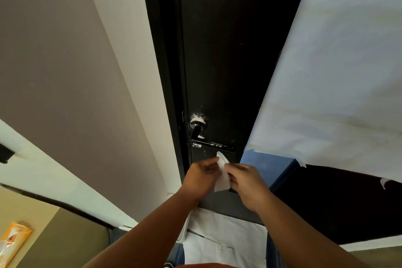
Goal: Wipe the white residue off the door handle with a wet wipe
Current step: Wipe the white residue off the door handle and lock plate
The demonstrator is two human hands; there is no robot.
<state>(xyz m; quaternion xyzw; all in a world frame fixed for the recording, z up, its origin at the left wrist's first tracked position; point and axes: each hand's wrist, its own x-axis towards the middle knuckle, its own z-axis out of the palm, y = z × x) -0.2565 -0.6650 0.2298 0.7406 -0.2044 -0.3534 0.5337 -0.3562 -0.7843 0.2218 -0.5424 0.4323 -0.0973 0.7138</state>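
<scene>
Barely begun, to judge from the dark door, filling the middle of the view and covered along its right edge by a pale taped sheet. Near the door's left edge, the black door handle: no wipe on it yet, lever pointing right toward the sheet, round base above it. Carries white residue, thickest around the round base, with more flecks along the lever. Just below the lever and clear of it, left hand and right hand, raised together in front of the door. Pinch the wet wipe between them, left fingertips curled onto its left edge, right thumb and fingers closed on its right edge, neither hand spread flat. Looks like unfolding or refolding the wipe into a pad; cannot tell which. Hangs upright between the two hands, top corner close under the lever but not touching it. Done, by this reading: wipe out and in hand. Left: bringing the wipe up, rubbing round the base and along the lever, checking for streaks.
</scene>
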